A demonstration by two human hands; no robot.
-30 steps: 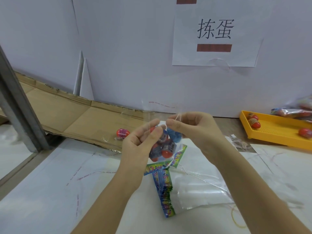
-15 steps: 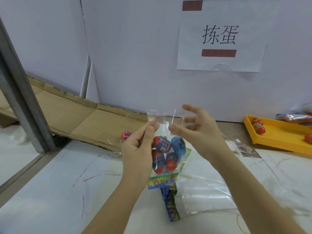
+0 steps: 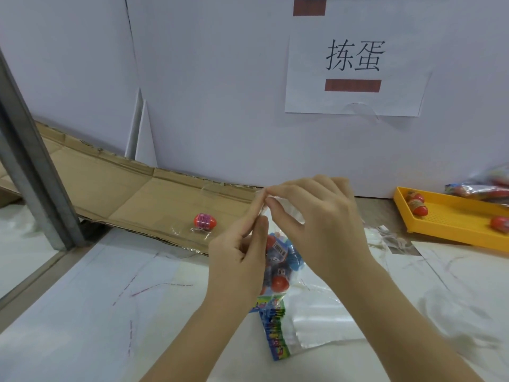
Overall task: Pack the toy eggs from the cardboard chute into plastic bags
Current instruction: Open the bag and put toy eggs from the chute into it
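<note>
Left hand [image 3: 237, 260] and right hand [image 3: 316, 219] both pinching the top of a bag [image 3: 281, 260] of toy eggs, one egg [image 3: 204, 221] lying at the chute's [image 3: 132, 194] lower edge.

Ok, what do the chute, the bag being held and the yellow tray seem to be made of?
Chute: brown cardboard, probably corrugated, matte, with ragged edges and fold creases. Bag: thin clear plastic film, glossy; the eggs show through it. Tray: probably moulded hard plastic, bright yellow, with a smooth rim and a perforated floor.
</note>
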